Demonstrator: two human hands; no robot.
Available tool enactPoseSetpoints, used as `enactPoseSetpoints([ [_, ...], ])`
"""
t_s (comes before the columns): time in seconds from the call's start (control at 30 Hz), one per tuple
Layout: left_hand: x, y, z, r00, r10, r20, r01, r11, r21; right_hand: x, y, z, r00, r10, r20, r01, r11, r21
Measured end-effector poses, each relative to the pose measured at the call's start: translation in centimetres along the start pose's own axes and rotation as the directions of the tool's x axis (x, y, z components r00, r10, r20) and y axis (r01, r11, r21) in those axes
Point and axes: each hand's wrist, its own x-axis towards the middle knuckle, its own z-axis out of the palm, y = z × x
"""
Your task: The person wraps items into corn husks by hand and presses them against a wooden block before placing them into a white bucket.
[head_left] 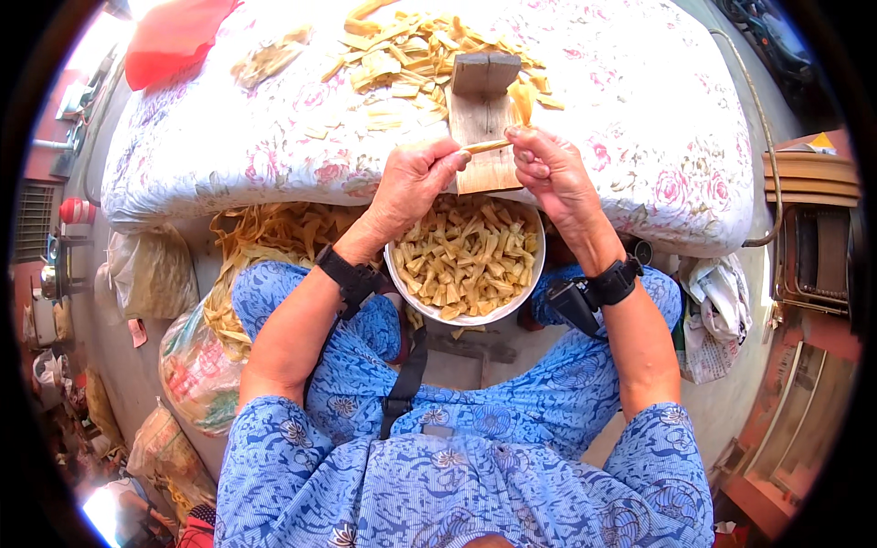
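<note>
Left hand (416, 172), right hand (554, 171) pinch twisted yellow strip (486, 146) over wooden board (484, 175) at floral-covered worktop's near edge (301, 194); bowl (468, 321) below heaped with knotted-looking pieces (470, 260), loose strips (418, 60) beyond seemingly undone

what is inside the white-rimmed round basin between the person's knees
The white-rimmed round basin holds a heap of short yellow-brown pieces, many with flared ends. They cover its bottom, so whatever lies beneath the top layer cannot be seen.
</note>
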Motion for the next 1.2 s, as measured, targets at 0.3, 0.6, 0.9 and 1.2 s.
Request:
enactPoseSetpoints([
  [0.3,6.4,-1.3,-0.8,0.994,0.104,-0.046,-0.101,0.993,0.065,6.0,-1.5,-2.6,0.964,-0.223,-0.146,0.217,0.975,-0.055],
  [0.6,6.8,-2.3,-0.5,0.973,0.124,-0.193,-0.091,0.981,0.17,6.9,-0.1,-2.9,0.964,-0.195,-0.18,0.174,0.977,-0.125],
  [0.9,5.3,-3.1,-1.6,0.956,0.072,-0.284,-0.017,0.981,0.194,5.1,0.9,-3.1,0.915,-0.376,-0.144,0.21,0.751,-0.626],
  [1.2,1.7,-0.5,-0.8,0.998,0.051,-0.044,-0.052,0.998,-0.044,-1.4,-0.7,0.1,0.789,-0.512,0.338,0.39,-0.008,-0.921],
])
